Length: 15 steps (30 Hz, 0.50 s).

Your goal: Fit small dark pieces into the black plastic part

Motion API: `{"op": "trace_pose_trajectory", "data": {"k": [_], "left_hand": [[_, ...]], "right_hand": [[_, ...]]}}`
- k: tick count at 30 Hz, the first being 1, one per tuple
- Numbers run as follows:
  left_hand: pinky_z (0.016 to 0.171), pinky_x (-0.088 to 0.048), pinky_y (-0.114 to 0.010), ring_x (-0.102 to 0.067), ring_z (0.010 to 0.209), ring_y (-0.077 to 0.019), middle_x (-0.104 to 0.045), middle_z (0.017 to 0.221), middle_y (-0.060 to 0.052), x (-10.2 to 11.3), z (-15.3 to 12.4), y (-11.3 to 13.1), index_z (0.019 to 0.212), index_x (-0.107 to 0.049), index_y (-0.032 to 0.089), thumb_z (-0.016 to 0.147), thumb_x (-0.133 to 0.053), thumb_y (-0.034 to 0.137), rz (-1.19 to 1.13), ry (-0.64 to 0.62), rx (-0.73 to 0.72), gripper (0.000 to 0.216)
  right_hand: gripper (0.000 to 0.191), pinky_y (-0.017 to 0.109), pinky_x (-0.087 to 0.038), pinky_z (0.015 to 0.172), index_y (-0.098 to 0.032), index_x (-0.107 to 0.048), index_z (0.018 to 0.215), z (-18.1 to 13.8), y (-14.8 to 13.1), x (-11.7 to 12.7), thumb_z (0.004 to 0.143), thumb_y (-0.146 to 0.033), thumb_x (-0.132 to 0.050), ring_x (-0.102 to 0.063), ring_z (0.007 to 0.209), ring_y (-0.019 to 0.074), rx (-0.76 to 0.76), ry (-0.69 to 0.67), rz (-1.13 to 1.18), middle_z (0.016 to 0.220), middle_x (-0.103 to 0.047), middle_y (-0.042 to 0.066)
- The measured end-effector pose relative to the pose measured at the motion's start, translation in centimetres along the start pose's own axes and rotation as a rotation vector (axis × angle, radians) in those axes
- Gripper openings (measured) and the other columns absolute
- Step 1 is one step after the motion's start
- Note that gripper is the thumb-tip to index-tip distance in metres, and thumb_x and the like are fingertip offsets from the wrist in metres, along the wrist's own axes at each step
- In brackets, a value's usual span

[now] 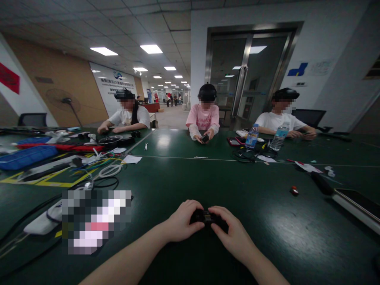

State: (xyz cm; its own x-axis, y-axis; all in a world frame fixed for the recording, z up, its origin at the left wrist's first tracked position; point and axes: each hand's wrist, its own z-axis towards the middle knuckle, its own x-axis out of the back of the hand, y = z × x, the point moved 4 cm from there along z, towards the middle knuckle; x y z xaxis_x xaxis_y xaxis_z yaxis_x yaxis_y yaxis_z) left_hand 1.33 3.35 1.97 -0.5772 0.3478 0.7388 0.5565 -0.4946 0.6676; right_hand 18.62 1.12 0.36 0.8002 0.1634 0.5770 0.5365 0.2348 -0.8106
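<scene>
Both my hands rest on the dark green table (184, 178) near its front edge. Together they hold a small black part (204, 217) between them. My left hand (182, 221) is curled around the part's left end. My right hand (231, 233) is closed over its right end and hides much of it. I cannot make out what the part is.
Three people sit across the table, the middle one holding a small dark object (204, 138). Two water bottles (252, 136) stand at the far right. Cables, a white cord (109, 171) and blue trays (26, 156) crowd the left. A small red piece (293, 190) lies to the right.
</scene>
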Motion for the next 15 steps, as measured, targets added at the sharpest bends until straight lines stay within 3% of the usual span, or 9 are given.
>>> {"op": "trace_pose_trajectory", "data": {"k": [7,15], "left_hand": [[0.083,-0.044,-0.036,-0.052,0.097,-0.0228,-0.054,0.105,-0.005,0.0,-0.3,-1.0,0.112,-0.048,0.021,0.080,-0.062,0.028,-0.175,-0.056,0.056,0.036],[0.094,-0.039,-0.038,-0.049,0.109,-0.0243,-0.054,0.114,-0.006,-0.1,-0.2,-0.9,0.119,-0.051,0.022,0.079,-0.062,0.028,-0.191,-0.074,0.048,0.042]], "right_hand": [[0.024,0.041,-0.040,0.100,-0.027,-0.061,0.106,-0.3,-1.1,0.2,0.084,-0.024,-0.052,-0.051,0.113,0.0213,0.065,-0.035,0.046,0.118,-0.057,0.004],[0.022,0.038,-0.040,0.098,-0.027,-0.064,0.102,-0.3,-1.2,0.0,0.085,-0.024,-0.050,-0.052,0.112,0.0207,0.094,-0.056,0.051,0.116,-0.055,0.005]]}}
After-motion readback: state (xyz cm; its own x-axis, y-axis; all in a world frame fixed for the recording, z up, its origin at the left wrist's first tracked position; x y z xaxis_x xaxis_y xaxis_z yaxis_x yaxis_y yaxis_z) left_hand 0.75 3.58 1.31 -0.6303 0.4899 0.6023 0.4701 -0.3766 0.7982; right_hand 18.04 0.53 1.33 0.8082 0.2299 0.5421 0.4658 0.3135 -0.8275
